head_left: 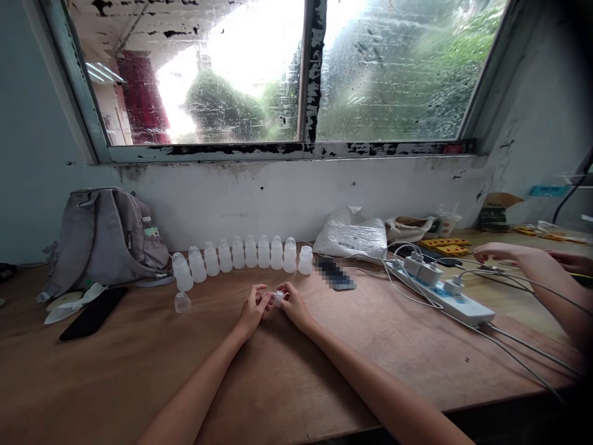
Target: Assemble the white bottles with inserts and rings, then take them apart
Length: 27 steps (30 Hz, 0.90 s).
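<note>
My left hand [252, 310] and my right hand [293, 304] meet low over the middle of the table. Between their fingertips is a small whitish, see-through bottle part [278, 299]; its exact kind is too small to tell. Both hands are closed on it. Behind them several frosted baby bottles [251, 252] stand upright in a curved row, most with clear domed tops. The rightmost bottle [305, 261] shows a bare neck without a dome. A clear domed cap [182, 302] rests on the table in front of the leftmost bottle [182, 272].
A grey backpack [109, 235] and a black phone [93, 313] are at left. Rightward lie a blurred-out phone [336, 275], a silver padded bag [352, 236] and a power strip [442, 296] with trailing cables. Another person's arm [546, 278] reaches in at far right.
</note>
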### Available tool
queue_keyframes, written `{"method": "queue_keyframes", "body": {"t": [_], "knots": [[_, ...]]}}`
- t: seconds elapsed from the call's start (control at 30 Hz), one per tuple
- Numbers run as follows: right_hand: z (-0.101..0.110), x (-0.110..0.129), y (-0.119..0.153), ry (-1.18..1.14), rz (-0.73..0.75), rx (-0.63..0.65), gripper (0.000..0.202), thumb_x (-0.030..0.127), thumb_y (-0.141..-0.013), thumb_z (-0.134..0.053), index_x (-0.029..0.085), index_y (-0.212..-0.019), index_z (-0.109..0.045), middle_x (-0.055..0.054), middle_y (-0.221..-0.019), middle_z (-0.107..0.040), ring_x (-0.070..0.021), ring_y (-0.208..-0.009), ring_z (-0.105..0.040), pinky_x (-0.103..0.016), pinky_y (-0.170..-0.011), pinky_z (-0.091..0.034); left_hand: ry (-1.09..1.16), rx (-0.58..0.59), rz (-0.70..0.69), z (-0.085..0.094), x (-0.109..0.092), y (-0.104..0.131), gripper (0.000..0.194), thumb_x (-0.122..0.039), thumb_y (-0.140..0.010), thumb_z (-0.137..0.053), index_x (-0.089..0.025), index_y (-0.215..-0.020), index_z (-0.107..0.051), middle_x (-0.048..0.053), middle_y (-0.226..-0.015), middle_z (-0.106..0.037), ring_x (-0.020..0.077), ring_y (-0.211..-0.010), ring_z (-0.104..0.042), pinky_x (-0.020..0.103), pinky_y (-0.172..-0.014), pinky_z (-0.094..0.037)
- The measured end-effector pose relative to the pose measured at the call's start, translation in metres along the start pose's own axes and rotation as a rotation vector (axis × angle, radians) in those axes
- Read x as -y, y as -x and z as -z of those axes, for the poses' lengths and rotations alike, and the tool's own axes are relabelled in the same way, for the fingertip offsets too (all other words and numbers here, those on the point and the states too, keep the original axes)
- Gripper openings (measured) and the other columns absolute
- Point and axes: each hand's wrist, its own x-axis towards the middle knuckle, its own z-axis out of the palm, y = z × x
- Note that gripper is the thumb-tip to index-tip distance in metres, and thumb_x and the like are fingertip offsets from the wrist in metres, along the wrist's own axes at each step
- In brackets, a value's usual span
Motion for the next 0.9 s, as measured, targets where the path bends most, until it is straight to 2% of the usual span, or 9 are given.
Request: {"method": "queue_keyframes", "body": {"t": [0.07,0.17,0.33,0.4,0.5,0.57,0.63,0.77,0.9], "knots": [[0.0,0.0,0.0,0.004,0.024,0.005,0.011,0.022,-0.068,-0.051,0.018,-0.079,-0.05,0.002,-0.068,-0.054,-0.0112,-0.057,-0.049,-0.022,-0.053,-0.039,0.038,0.007,0.027,0.0,0.003,-0.002,0.041,-0.045,-0.072,-0.051,-0.015,-0.1,-0.048,0.0,-0.065,-0.055,0.0106,-0.052,-0.051,0.016,-0.036,-0.035],[0.0,0.002,0.0,0.031,0.053,0.023,0.009,0.024,-0.068,-0.053,0.018,-0.075,-0.051,0.003,-0.061,-0.052,-0.0112,-0.056,-0.048,-0.022,-0.052,-0.038,0.055,0.039,0.03,0.001,0.007,-0.005,0.035,-0.045,-0.068,-0.056,-0.013,-0.083,-0.057,0.0,-0.059,-0.054,0.0103,-0.05,-0.05,0.017,-0.036,-0.035],[0.0,-0.005,-0.004,-0.058,0.001,0.108,0.017,0.03,-0.071,-0.052,0.018,-0.083,-0.052,0.003,-0.062,-0.053,-0.0109,-0.052,-0.049,-0.023,-0.051,-0.041,0.093,-0.073,0.054,0.004,0.011,-0.007,0.036,-0.046,-0.068,-0.056,-0.013,-0.081,-0.059,0.0,-0.057,-0.052,0.0111,-0.051,-0.05,0.017,-0.036,-0.035],[0.003,-0.013,-0.01,-0.056,-0.027,-0.008,0.022,0.035,-0.072,-0.051,0.018,-0.086,-0.052,0.0,-0.068,-0.055,-0.0128,-0.056,-0.052,-0.026,-0.053,-0.043,0.113,-0.134,0.073,0.007,0.011,-0.008,0.037,-0.047,-0.068,-0.055,-0.013,-0.082,-0.058,0.0,-0.056,-0.051,0.0107,-0.051,-0.049,0.017,-0.036,-0.035],[0.014,-0.029,-0.027,0.038,-0.055,-0.303,0.032,0.038,-0.068,-0.054,0.015,-0.09,-0.049,-0.008,-0.086,-0.054,-0.0198,-0.076,-0.054,-0.034,-0.069,-0.045,0.146,-0.225,0.101,0.012,0.01,-0.01,0.038,-0.048,-0.068,-0.055,-0.013,-0.081,-0.058,0.0,-0.06,-0.052,0.0095,-0.05,-0.048,0.017,-0.037,-0.036],[0.025,-0.042,-0.042,0.078,-0.068,-0.416,0.046,0.037,-0.065,-0.056,0.012,-0.101,-0.043,-0.015,-0.103,-0.048,-0.0252,-0.096,-0.047,-0.039,-0.081,-0.039,0.168,-0.274,0.119,0.015,0.01,-0.012,0.039,-0.049,-0.066,-0.056,-0.013,-0.082,-0.057,0.001,-0.066,-0.053,0.0087,-0.051,-0.049,0.016,-0.037,-0.035],[0.036,-0.054,-0.056,0.167,-0.118,-0.59,0.056,0.036,-0.062,-0.057,0.011,-0.108,-0.038,-0.018,-0.112,-0.042,-0.0277,-0.107,-0.04,-0.04,-0.089,-0.034,0.189,-0.302,0.133,0.017,0.009,-0.012,0.04,-0.049,-0.065,-0.056,-0.013,-0.082,-0.057,0.002,-0.071,-0.053,0.0083,-0.052,-0.049,0.016,-0.037,-0.035],[0.048,-0.072,-0.079,0.18,-0.176,-0.605,0.067,0.037,-0.059,-0.058,0.008,-0.114,-0.033,-0.022,-0.118,-0.039,-0.0305,-0.111,-0.037,-0.04,-0.091,-0.031,0.223,-0.308,0.143,0.017,0.009,-0.012,0.039,-0.048,-0.064,-0.058,-0.013,-0.081,-0.058,0.003,-0.071,-0.052,0.0081,-0.051,-0.048,0.015,-0.037,-0.034],[0.049,-0.082,-0.092,0.179,-0.214,-0.554,0.066,0.039,-0.055,-0.059,0.011,-0.111,-0.039,-0.02,-0.116,-0.046,-0.0313,-0.106,-0.044,-0.04,-0.088,-0.034,0.241,-0.306,0.149,0.015,0.008,-0.011,0.037,-0.046,-0.063,-0.06,-0.012,-0.08,-0.058,0.003,-0.07,-0.052,0.008,-0.051,-0.048,0.015,-0.037,-0.034]]}}
